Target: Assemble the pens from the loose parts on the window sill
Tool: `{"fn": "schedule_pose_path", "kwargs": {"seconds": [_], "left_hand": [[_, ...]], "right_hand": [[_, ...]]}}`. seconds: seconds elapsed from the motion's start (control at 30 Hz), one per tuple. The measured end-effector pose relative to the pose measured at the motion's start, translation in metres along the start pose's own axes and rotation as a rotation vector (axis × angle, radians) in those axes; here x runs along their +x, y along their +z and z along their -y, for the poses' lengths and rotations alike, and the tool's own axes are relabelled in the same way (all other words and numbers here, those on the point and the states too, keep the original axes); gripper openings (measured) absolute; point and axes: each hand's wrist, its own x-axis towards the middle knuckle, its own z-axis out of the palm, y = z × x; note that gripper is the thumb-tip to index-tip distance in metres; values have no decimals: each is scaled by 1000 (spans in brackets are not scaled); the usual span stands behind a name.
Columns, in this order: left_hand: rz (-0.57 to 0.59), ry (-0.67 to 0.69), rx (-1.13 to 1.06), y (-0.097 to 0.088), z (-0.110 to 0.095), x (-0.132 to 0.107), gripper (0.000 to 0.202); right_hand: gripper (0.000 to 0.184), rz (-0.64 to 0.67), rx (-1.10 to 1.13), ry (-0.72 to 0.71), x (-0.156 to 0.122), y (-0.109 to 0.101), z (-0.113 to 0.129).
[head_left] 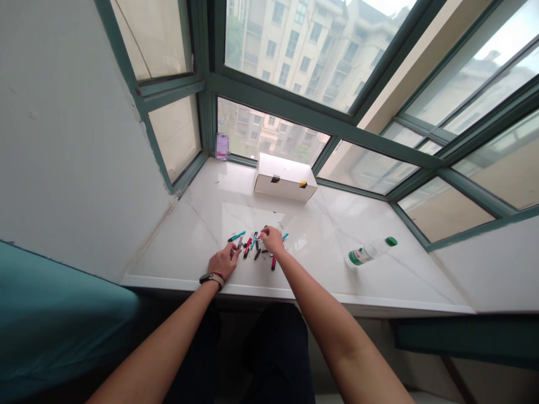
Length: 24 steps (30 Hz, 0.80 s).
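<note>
On the white sill lies a loose cluster of pens and small pen parts in red, blue and black. My left hand (224,262), wearing a watch, rests at the left of the cluster, its fingers closed around the lower end of a thin grey pen part (240,243). Over the middle of the cluster, my right hand (272,239) is in a pinch; what its fingertips hold is too small to make out. A blue and black pen (236,236) lies beyond my left hand. Between the hands is a red and black pen (248,248); another red and black piece (273,262) lies below my right wrist.
A white box (285,178) with black and yellow tabs stands at the back against the window. To the right, a clear bottle (370,251) with a green cap lies tilted. A small purple item (222,146) stands in the window corner. The sill's front edge (177,281) runs under my forearms.
</note>
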Motion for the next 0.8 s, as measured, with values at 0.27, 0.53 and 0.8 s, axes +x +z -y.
{"fn": "schedule_pose_path", "kwargs": {"seconds": [0.27, 0.53, 0.8], "left_hand": [[-16, -6, 2, 1, 0, 0, 25], [-5, -12, 3, 2, 2, 1, 27], [-12, -6, -21, 6, 6, 2, 28]], "right_hand": [[8, 180, -263, 83, 8, 14, 19], [12, 181, -205, 125, 14, 15, 15], [14, 345, 183, 417, 16, 12, 3]]}}
